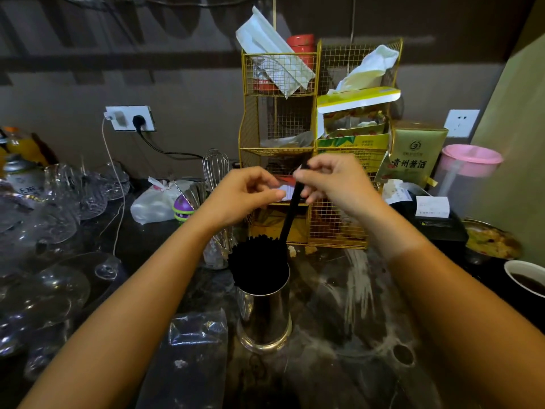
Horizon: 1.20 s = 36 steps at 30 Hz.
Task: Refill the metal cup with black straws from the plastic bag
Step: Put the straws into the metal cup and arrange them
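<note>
A shiny metal cup (264,317) stands upright on the dark counter in front of me, packed with a thick bundle of black straws (258,261). My right hand (333,181) pinches the top of a single black straw (292,211) whose lower end dips into the cup at its right side. Just left of that straw hovers my left hand (244,191), fingers curled and close to it; whether it touches the straw is unclear. A clear plastic bag (191,343) lies flat on the counter to the left of the cup.
A gold wire rack (309,149) with boxes stands behind the cup. Several glasses (44,231) crowd the left side. A whisk (215,166) and white bag (153,202) sit behind my left arm. A receipt printer (433,214), food dish (492,240) and paper cup (528,276) are at the right.
</note>
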### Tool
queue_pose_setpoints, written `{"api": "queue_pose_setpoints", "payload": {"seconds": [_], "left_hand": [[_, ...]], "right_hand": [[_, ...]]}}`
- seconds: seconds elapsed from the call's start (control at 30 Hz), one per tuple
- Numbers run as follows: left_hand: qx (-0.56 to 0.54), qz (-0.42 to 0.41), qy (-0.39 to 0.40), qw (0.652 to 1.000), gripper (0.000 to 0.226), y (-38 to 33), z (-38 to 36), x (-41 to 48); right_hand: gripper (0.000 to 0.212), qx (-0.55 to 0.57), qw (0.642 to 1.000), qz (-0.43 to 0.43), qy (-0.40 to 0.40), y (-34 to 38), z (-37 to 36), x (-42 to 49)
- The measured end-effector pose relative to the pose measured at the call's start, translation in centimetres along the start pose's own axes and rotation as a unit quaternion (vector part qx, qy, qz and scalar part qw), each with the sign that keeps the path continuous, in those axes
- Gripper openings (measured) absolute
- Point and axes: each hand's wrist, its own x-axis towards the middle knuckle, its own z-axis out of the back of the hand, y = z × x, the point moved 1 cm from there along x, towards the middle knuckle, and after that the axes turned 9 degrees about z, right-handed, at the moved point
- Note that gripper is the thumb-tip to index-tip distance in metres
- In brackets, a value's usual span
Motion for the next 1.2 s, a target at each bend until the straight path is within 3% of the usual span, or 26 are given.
{"api": "queue_pose_setpoints", "payload": {"seconds": [0.1, 0.23, 0.33, 0.47, 0.57, 0.73, 0.87, 1.0, 1.2], "left_hand": [[-0.019, -0.004, -0.037, 0.999, 0.012, 0.9, -0.1, -1.7], [-0.036, 0.054, 0.024, 0.998, 0.025, 1.7, -0.6, -3.2], [-0.089, 0.068, -0.007, 0.994, 0.013, 2.2, -1.1, -2.9], [-0.275, 0.078, -0.119, 0.951, 0.009, 2.1, -0.8, -1.9], [-0.32, 0.054, -0.175, 0.929, 0.018, 1.4, 0.1, -1.3], [-0.372, 0.056, -0.192, 0.906, 0.013, 0.5, 0.8, -0.4], [-0.316, 0.045, -0.155, 0.935, 0.014, 0.0, 1.4, 0.0], [-0.222, 0.025, -0.101, 0.969, 0.017, -0.2, 1.3, 0.1], [-0.085, 0.035, -0.024, 0.995, 0.024, 1.0, -1.1, -0.6]], "right_hand": [[0.014, 0.037, 0.995, 0.041, -0.079, 1.4, 1.9, 0.1], [0.014, 0.122, 0.975, 0.068, -0.173, 2.0, 2.7, -0.3], [0.013, 0.204, 0.955, 0.036, -0.212, 1.2, 2.0, -0.9], [0.012, 0.283, 0.934, -0.039, -0.216, -0.9, 0.4, -2.3], [0.013, 0.306, 0.928, -0.075, -0.2, -2.6, -0.9, -3.4], [0.012, 0.294, 0.939, -0.115, -0.136, -4.9, -3.0, -4.8], [0.013, 0.24, 0.96, -0.129, -0.066, -5.9, -3.9, -5.3], [0.019, 0.098, 0.99, -0.104, 0.018, -5.5, -3.8, -4.9], [0.048, 0.009, 1.0, 0.019, 0.007, -2.9, -2.8, -3.1]]}}
